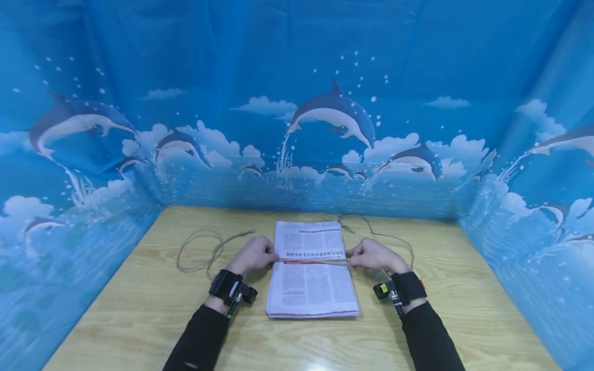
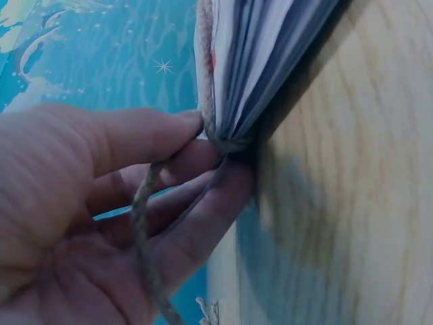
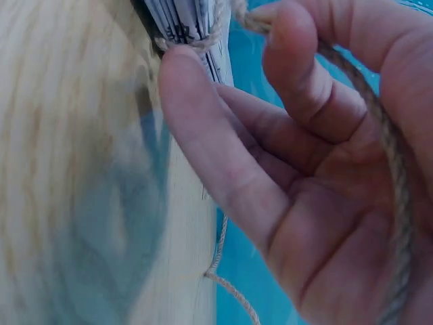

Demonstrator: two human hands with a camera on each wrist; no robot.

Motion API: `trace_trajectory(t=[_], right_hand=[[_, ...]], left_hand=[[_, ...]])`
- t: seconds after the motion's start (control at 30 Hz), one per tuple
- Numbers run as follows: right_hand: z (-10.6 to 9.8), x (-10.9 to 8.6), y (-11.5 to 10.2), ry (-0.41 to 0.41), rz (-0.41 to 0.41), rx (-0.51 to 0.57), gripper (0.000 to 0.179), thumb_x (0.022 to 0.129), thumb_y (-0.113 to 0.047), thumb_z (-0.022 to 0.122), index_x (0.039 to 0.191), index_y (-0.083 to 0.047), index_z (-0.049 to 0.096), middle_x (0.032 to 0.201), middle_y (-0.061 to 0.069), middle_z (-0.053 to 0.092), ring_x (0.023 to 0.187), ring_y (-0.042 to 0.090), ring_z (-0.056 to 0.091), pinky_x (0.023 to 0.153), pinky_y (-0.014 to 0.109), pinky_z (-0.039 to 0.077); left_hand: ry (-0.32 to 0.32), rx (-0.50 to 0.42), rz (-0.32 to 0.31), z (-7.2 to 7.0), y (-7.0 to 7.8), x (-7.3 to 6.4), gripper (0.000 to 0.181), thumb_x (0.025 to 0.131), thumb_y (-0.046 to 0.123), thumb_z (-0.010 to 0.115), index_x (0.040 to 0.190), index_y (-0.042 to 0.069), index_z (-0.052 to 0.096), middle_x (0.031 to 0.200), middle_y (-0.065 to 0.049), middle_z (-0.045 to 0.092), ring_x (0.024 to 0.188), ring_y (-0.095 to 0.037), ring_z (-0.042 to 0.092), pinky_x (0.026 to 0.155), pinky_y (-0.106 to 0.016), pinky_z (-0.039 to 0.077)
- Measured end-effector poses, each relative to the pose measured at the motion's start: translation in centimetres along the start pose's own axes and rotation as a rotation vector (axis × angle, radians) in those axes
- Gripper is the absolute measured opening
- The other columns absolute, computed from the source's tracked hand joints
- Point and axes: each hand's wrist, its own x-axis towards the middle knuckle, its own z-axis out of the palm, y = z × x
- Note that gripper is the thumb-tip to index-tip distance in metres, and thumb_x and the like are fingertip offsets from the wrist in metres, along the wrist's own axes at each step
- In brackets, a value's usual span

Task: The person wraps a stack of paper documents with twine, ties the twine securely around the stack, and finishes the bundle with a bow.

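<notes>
Three sides of the scene are walled by blue backdrop, printed dolphins leaping across it, and below spreads the pale wood-grain table. Mid-table, squarely in front of the person, lies a flat stack of newspapers, print facing up. Two black sleeves reach in from the near side, one to each flank. And look at the hands: the left hand works at the stack's left edge, thumb and forefinger pinching the rope; the right hand mirrors it opposite, thumb and finger nipping that same rope, another fingertip at the paper's edge. Black straps circle both wrists. Thinnest of all, the rope crosses the top sheet, bends down both side edges and trails loosely across the wood, left and right.
</notes>
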Motion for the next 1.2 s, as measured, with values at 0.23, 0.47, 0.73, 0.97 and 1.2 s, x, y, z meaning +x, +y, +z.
trace_trajectory(t=[0.23, 0.47, 0.73, 0.97, 1.2], right_hand=[[-0.1, 0.3, 0.0, 0.065, 0.01, 0.022, 0.035, 0.09, -0.014, 0.061, 0.063, 0.009, 0.06, 0.117, 0.017, 0.07, 0.043, 0.006, 0.038, 0.044, 0.022, 0.026], [0.2, 0.2, -0.1, 0.101, 0.004, 0.021, 0.041, 0.095, -0.017, 0.061, 0.057, -0.012, 0.047, 0.059, -0.001, 0.057, 0.049, 0.01, 0.047, 0.049, 0.021, 0.038], [0.2, 0.2, 0.5, 0.071, -0.031, 0.166, 0.04, 0.093, -0.004, 0.059, 0.06, -0.012, 0.037, 0.076, 0.011, 0.068, 0.084, 0.027, 0.074, 0.07, 0.035, 0.059], [0.4, 0.2, 0.6, 0.086, -0.056, 0.03, 0.035, 0.092, -0.005, 0.061, 0.061, -0.009, 0.044, 0.075, 0.007, 0.069, 0.063, 0.008, 0.061, 0.054, 0.021, 0.048], [0.5, 0.2, -0.4, 0.229, -0.112, -0.288, 0.033, 0.093, -0.017, 0.065, 0.064, -0.014, 0.051, 0.058, -0.007, 0.041, 0.051, 0.007, 0.039, 0.053, 0.024, 0.035]], left_hand=[[0.063, 0.037, 0.019, 0.2, -0.1, 0.2, 0.03, 0.088, 0.015, 0.07, 0.06, 0.006, 0.065, 0.052, 0.006, 0.049, 0.044, -0.007, 0.037, 0.043, -0.022, 0.026], [0.02, 0.008, -0.007, 0.0, -0.3, 0.3, 0.029, 0.085, 0.014, 0.073, 0.059, 0.005, 0.064, 0.119, -0.015, 0.069, 0.045, -0.008, 0.042, 0.043, -0.022, 0.032], [-0.023, -0.083, 0.024, -0.1, -1.1, 0.7, 0.03, 0.084, 0.01, 0.072, 0.06, -0.004, 0.063, 0.12, -0.017, 0.068, 0.045, -0.007, 0.037, 0.042, -0.022, 0.03], [0.01, -0.072, 0.02, 0.0, -1.5, 0.8, 0.033, 0.089, 0.015, 0.071, 0.06, 0.001, 0.064, 0.108, -0.011, 0.074, 0.046, -0.008, 0.034, 0.045, -0.022, 0.028], [0.088, 0.126, 0.059, -0.2, -0.2, 0.1, 0.023, 0.092, 0.022, 0.067, 0.07, 0.015, 0.069, 0.057, 0.003, 0.054, 0.047, -0.01, 0.041, 0.048, -0.025, 0.032]])
